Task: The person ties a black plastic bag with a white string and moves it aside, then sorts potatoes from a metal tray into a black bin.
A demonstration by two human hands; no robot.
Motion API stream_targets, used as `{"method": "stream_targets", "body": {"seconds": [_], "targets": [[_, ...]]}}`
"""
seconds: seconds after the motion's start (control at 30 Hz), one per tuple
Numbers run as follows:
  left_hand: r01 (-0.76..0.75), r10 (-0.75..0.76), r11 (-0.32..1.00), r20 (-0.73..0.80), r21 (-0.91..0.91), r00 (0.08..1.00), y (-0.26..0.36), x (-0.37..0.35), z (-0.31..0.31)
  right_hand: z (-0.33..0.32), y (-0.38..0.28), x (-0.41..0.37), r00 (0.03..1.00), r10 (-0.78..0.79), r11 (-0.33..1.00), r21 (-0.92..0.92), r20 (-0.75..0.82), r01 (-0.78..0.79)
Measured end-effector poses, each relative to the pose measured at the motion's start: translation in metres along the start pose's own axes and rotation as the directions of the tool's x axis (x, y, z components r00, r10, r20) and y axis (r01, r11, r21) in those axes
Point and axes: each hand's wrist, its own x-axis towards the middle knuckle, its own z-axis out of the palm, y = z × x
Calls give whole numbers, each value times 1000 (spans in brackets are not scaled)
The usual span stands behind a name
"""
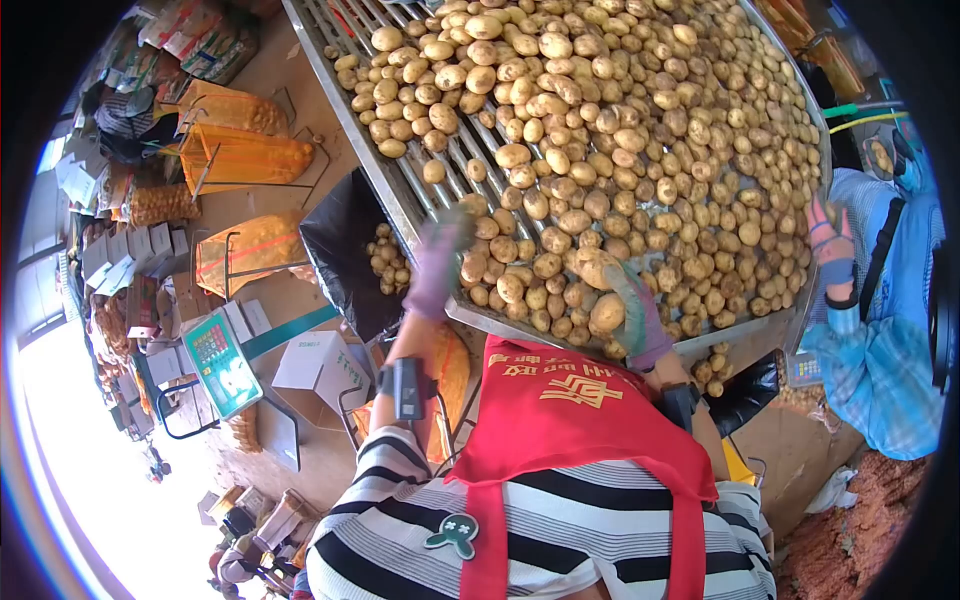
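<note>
Many potatoes (690,150) lie heaped on a slatted metal sorting table (463,150). My left hand (438,260), in a purple and grey-green glove, is over the table's left edge, its fingers smeared by motion beside some potatoes. Gloved in purple and green, my right hand (640,318) curves around the side of a large potato (607,312) near the table's front edge. Another larger potato (592,267) touches it near the fingertips. The undersides of both hands are hidden.
Left of the table hangs a black bag (350,250) with potatoes; another black bag (748,402) is at the front right. A co-worker's gloved hand (830,240) is at the right edge. Orange mesh bags (250,250), a green scale (221,365) and a white box (318,372) stand left.
</note>
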Motion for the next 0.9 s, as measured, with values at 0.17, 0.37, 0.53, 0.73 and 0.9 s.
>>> {"method": "stream_targets", "body": {"seconds": [0.17,0.37,0.53,0.73,0.9], "targets": [[-207,226,955,-67,213,972,-1,61,64,1,-36,20,905,409,692,606,118,-392],[128,206,735,-398,666,894,36,174,23,-4,15,-23,952,305,881,371,25,-292],[160,181,457,-268,875,946,37,197,29,-15,5,-11,974,208,911,346,85,-225],[69,16,825,146,-561,989,-5,206,-7,-5,33,-16,990,-16,982,-189,-142,-11],[126,-87,475,96,-871,992,35,215,10,-8,44,-16,990,4,990,-140,-143,-24]]}}
